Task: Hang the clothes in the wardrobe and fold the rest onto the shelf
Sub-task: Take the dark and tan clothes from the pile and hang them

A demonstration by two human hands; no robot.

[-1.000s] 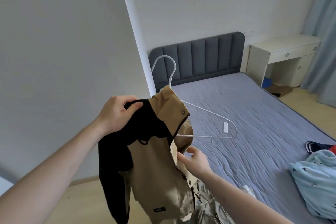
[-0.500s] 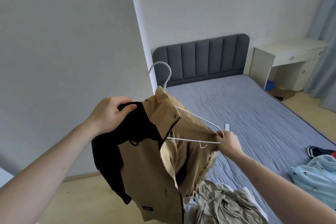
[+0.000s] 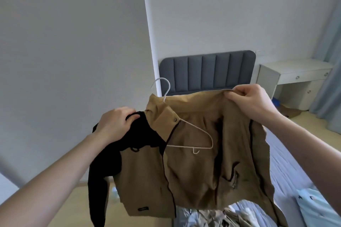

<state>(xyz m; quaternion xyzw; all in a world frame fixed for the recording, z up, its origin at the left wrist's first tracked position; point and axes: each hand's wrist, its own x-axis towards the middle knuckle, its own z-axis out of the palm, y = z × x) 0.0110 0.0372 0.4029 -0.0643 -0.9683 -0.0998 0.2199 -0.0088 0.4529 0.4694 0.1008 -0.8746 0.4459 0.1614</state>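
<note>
Tan jacket held up mid-frame over bed, white hanger half inside.

Left hand clamped on black shoulder at 9 o'clock, pinning hanger arm beneath, judging by drape. Right hand pinching collar edge at 2 o'clock, holding front wide open.

Step in hand: seat free hanger arm in right shoulder. Advice: draw collar over wire end, keep hook upright, keep left grip closed so seated side stays put.

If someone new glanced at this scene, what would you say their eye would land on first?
Probably the tan and black jacket held open mid-frame, with a white hanger showing inside it. The left hand grips the black shoulder and the right hand pinches the tan edge, upper right. Behind stands a grey padded headboard.
</note>
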